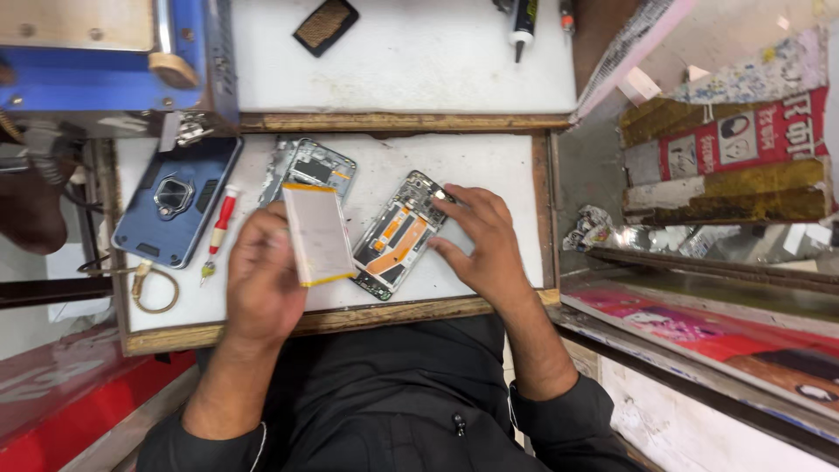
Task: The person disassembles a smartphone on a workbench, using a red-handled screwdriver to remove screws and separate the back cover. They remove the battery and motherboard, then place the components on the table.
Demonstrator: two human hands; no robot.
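My left hand (262, 275) holds a flat white phone battery (318, 233) with yellow end strips, tilted above the white work mat (489, 166). My right hand (481, 240) rests on the right side of an opened phone body (398, 236), its orange and black insides facing up. The battery's right edge overlaps the left side of that phone body. A second opened phone frame (313, 166) lies just behind the battery.
A blue phone case with a ring holder (175, 201) and a red screwdriver (218, 232) lie on the left. A brass ring (156, 293) sits near the wooden front edge. A blue machine (114, 61), a black pad (323, 24) and a glue tube (523, 22) are behind.
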